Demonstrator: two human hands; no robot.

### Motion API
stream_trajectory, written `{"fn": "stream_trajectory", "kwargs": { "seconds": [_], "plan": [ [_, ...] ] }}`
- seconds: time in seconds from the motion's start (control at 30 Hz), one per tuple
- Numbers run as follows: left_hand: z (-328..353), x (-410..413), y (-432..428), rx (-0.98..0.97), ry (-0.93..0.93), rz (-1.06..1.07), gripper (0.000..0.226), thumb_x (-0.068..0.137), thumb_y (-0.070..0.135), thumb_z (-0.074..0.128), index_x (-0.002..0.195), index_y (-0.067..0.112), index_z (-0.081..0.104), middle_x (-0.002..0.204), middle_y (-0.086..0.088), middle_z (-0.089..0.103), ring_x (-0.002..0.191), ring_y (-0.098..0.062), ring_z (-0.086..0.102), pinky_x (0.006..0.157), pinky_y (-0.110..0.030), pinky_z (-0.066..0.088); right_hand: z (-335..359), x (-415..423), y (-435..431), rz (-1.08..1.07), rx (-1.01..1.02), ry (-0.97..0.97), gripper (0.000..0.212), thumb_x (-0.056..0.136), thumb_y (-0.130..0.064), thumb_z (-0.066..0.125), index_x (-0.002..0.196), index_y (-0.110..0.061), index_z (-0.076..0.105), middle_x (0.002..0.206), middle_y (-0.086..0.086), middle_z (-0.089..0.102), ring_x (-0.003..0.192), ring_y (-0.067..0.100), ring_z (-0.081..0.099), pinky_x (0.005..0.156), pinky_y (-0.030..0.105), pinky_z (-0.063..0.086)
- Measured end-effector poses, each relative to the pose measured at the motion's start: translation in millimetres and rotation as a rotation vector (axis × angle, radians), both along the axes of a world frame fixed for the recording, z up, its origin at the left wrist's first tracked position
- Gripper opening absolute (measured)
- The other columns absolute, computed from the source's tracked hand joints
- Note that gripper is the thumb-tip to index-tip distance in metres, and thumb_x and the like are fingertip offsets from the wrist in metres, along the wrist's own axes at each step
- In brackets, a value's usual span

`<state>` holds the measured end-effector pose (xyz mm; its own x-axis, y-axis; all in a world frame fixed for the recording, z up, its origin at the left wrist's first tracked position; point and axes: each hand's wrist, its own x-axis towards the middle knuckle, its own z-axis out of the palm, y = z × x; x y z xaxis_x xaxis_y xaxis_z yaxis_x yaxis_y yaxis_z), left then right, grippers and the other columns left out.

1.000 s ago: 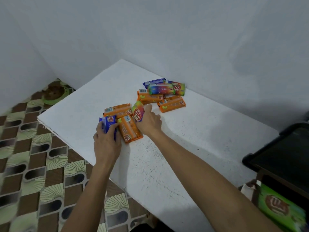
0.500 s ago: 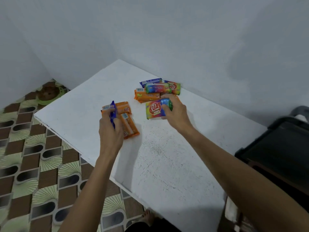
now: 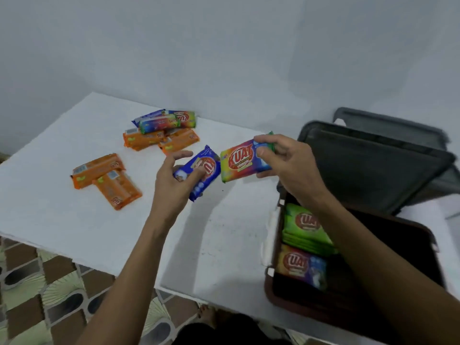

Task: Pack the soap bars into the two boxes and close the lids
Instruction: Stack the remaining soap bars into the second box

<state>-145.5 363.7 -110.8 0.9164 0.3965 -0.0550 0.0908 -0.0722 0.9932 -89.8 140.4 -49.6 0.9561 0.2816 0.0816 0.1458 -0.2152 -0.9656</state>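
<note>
White table (image 3: 74, 220) in a pale-walled corner, with patterned floor tiles (image 3: 37, 282) below. Two hands are lifted over it: the left hand (image 3: 171, 180) pinches one blue soap bar (image 3: 201, 170), and the right hand (image 3: 291, 165) grips one rainbow soap bar (image 3: 239, 161) by its end. The two bars are edge to edge. Two orange bars (image 3: 99, 168) lie touching at the left. A far pile (image 3: 161, 130) holds at least five more. At the right an open box (image 3: 271, 292), its dark lid (image 3: 373, 170) raised, contains a green stack (image 3: 303, 225) and one multicoloured bar (image 3: 301, 267). The right forearm hides part of its inside. A grey lid (image 3: 388, 120) rises behind.
</note>
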Motion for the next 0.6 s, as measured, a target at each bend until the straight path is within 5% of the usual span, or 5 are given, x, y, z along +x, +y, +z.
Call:
{"fn": "stream_trajectory", "kwargs": {
  "seconds": [0.2,0.47,0.6],
  "plan": [
    [10.5,5.8,-72.5,-0.141,-0.019,-0.122,0.039,0.08,0.024,0.076,0.115,0.024,0.057,0.103,0.003,0.068,0.086,-0.013,0.072,0.058,-0.024,0.057,7.7,-52.6,-90.0,-0.117,0.054,0.04,0.027,0.091,-0.015,0.066,0.117,-0.015,0.067,0.109,0.006,0.071,0.097,0.018,0.071,0.064,0.03,0.059],
    [18.3,3.9,-126.7,-0.141,-0.064,-0.213,0.048,0.077,0.028,0.075,0.118,0.032,0.051,0.11,0.012,0.062,0.099,-0.003,0.067,0.059,-0.02,0.056,2.6,-110.4,-151.0,-0.176,0.103,0.24,0.032,0.086,-0.016,0.066,0.117,-0.018,0.066,0.113,0.004,0.07,0.106,0.018,0.068,0.071,0.038,0.062],
    [16.0,-0.6,-142.2,-0.116,-0.063,-0.254,0.05,0.079,0.024,0.074,0.121,0.029,0.048,0.112,0.012,0.059,0.1,-0.01,0.066,0.06,-0.017,0.055,-8.4,-127.9,-161.2,-0.138,0.038,0.329,0.032,0.082,-0.021,0.068,0.114,-0.021,0.067,0.116,-0.002,0.067,0.112,0.014,0.064,0.07,0.039,0.062]
  ]
}}
